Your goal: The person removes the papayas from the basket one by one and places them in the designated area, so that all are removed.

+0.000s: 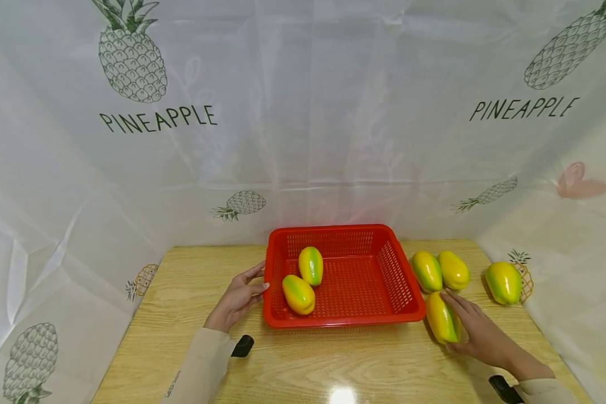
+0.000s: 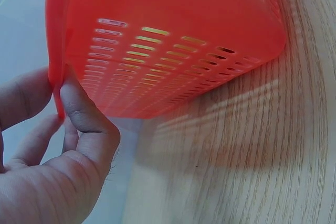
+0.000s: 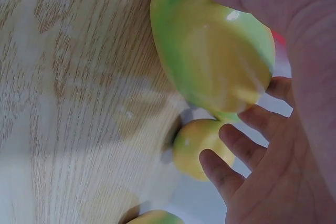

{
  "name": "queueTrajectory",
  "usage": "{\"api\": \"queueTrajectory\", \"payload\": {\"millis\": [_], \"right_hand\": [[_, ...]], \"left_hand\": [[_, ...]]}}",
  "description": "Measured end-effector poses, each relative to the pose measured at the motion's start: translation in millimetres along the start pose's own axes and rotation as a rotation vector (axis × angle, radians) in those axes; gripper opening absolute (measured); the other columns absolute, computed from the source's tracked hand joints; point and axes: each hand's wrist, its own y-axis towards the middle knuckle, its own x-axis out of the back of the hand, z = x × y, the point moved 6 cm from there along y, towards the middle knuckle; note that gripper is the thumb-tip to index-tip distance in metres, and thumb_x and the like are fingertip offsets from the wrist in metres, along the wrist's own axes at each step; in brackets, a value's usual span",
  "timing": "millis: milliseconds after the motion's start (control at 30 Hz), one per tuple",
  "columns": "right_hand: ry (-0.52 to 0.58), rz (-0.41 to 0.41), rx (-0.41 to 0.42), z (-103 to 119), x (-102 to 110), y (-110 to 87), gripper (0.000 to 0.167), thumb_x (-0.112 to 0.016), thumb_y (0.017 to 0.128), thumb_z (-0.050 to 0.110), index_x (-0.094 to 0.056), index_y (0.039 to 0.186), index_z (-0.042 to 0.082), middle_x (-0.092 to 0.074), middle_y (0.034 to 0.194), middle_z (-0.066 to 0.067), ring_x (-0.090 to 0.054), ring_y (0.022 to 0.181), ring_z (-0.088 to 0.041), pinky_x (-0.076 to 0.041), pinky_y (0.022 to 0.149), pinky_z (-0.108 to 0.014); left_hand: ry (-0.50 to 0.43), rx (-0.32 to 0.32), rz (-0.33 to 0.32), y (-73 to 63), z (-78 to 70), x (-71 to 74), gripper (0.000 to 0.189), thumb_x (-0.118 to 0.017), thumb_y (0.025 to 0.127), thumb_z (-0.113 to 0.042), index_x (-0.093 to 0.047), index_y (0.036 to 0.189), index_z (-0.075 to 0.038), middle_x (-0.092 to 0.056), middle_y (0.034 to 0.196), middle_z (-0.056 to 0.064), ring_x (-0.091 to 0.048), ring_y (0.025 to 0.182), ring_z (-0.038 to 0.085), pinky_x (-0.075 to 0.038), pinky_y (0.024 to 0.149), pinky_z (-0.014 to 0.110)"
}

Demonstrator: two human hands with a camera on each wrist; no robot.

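A red plastic basket (image 1: 343, 324) with slotted walls stands on the table. Two yellow-green papayas, one farther back (image 1: 311, 266) and one nearer (image 1: 298, 294), lie in its left part. My left hand (image 1: 237, 297) pinches the basket's left rim between thumb and fingers; in the left wrist view the thumb (image 2: 86, 108) is on the outer side. To the right of the basket, my right hand (image 1: 480, 334) grips a papaya (image 1: 440, 320) lying on the table. In the right wrist view the thumb crosses one end of this papaya (image 3: 210, 51), with fingertips at the other end.
Behind the held papaya lie two more papayas, one (image 1: 426, 271) beside the basket and another (image 1: 454, 270) touching it. A further papaya (image 1: 503, 283) sits near the table's right edge. Pineapple-printed white cloth (image 1: 333, 140) hangs behind and around the wooden table (image 1: 303, 365).
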Motion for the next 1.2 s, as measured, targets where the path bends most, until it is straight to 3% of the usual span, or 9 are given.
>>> {"api": "queueTrajectory", "payload": {"millis": [133,333,600,700,833,933,1033,1200], "right_hand": [[0.000,0.027,-0.024,-1.9,-1.5,0.4,0.121,-0.102,0.061,0.027,-0.039,0.160,0.001,-0.048,0.150,-0.030,-0.052,0.126,-0.044,-0.048,0.093,-0.049],[0.064,0.046,-0.017,0.0,-0.9,1.0,0.121,-0.102,0.062,0.026,-0.038,0.160,-0.001,-0.045,0.149,-0.035,-0.051,0.125,-0.052,-0.049,0.087,-0.070],[-0.011,0.030,0.024,5.9,5.8,4.0,0.121,-0.102,0.061,0.031,-0.039,0.160,0.001,-0.046,0.155,-0.024,-0.053,0.125,-0.044,-0.051,0.086,-0.064],[-0.015,0.013,0.049,8.9,12.5,7.2,0.123,-0.103,0.059,0.028,-0.040,0.160,0.003,-0.045,0.157,-0.022,-0.053,0.125,-0.043,-0.046,0.106,-0.037],[-0.032,-0.004,0.073,11.7,23.4,12.9,0.124,-0.104,0.056,0.029,-0.041,0.160,0.005,-0.045,0.157,-0.019,-0.051,0.126,-0.042,-0.037,0.104,-0.020],[-0.044,0.012,0.072,13.7,31.7,19.2,0.126,-0.104,0.056,0.029,-0.039,0.161,0.004,-0.044,0.155,-0.023,-0.051,0.126,-0.044,-0.052,0.094,-0.046],[-0.016,0.030,0.067,18.1,41.5,27.7,0.128,-0.104,0.058,0.024,-0.034,0.163,0.005,-0.041,0.155,-0.027,-0.048,0.128,-0.049,-0.050,0.087,-0.067],[0.000,0.008,0.112,32.1,57.1,47.5,0.121,-0.101,0.064,0.021,-0.034,0.165,0.007,-0.037,0.162,-0.022,-0.047,0.130,-0.052,-0.048,0.088,-0.071]], "left_hand": [[-0.001,-0.005,0.005,-1.4,-1.3,-0.8,0.066,-0.058,0.103,0.008,-0.040,0.164,-0.009,-0.039,0.147,0.020,-0.061,0.088,0.012,-0.055,0.074,0.021],[-0.010,0.000,0.007,-2.4,-2.2,-0.8,0.066,-0.057,0.103,0.008,-0.040,0.164,-0.010,-0.039,0.146,0.019,-0.061,0.089,0.012,-0.055,0.075,0.021],[-0.010,-0.005,0.016,-2.1,-2.3,-0.5,0.067,-0.057,0.103,0.009,-0.040,0.164,-0.010,-0.038,0.147,0.019,-0.061,0.091,0.012,-0.055,0.075,0.021],[-0.007,-0.005,0.012,-2.4,-2.6,-0.4,0.067,-0.057,0.103,0.008,-0.040,0.164,-0.010,-0.039,0.146,0.020,-0.061,0.091,0.012,-0.055,0.075,0.021],[-0.002,-0.003,0.011,-3.0,-2.5,-0.9,0.067,-0.058,0.103,0.008,-0.039,0.164,-0.010,-0.039,0.147,0.020,-0.061,0.091,0.012,-0.055,0.076,0.021],[-0.004,-0.005,0.012,-3.1,-2.3,-0.7,0.067,-0.058,0.103,0.008,-0.039,0.164,-0.010,-0.038,0.148,0.020,-0.062,0.091,0.012,-0.055,0.076,0.021],[-0.006,-0.006,0.010,-2.7,-1.7,-0.4,0.067,-0.058,0.103,0.009,-0.039,0.164,-0.009,-0.039,0.147,0.020,-0.062,0.091,0.012,-0.055,0.076,0.021],[-0.009,-0.008,0.001,-2.1,0.0,-0.7,0.067,-0.058,0.102,0.009,-0.040,0.164,-0.008,-0.040,0.146,0.020,-0.062,0.091,0.014,-0.055,0.076,0.022]]}}
